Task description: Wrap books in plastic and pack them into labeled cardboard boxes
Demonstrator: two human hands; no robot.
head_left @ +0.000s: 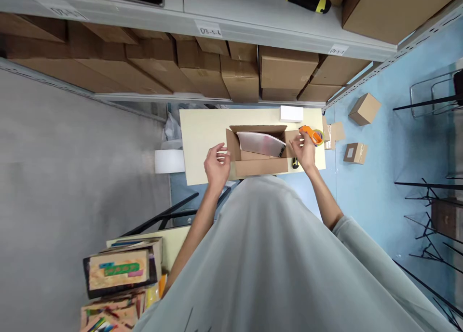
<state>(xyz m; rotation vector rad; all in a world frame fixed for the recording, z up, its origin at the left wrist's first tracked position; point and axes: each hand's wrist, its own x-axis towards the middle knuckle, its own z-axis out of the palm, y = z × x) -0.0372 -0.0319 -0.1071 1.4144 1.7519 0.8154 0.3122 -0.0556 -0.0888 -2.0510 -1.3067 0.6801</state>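
Observation:
An open cardboard box (pixel 260 167) sits on a pale table (pixel 202 129), with a clear plastic bag (pixel 261 143) lying inside it. My left hand (pixel 217 164) hovers at the box's left flap, fingers curled and apart, holding nothing. At the box's right flap is my right hand (pixel 304 151), its fingers bent beside an orange tape dispenser (pixel 311 134); I cannot tell whether they touch the flap or the dispenser. A small dark object (pixel 295 163) lies under the right hand.
A white block (pixel 291 113) lies at the table's far edge. Shelves (pixel 224 26) behind hold several brown cartons. Small cartons (pixel 364 108) lie on the blue floor at right. A white roll (pixel 169 161) is left of the table. Colourful boxes (pixel 121 270) sit near left.

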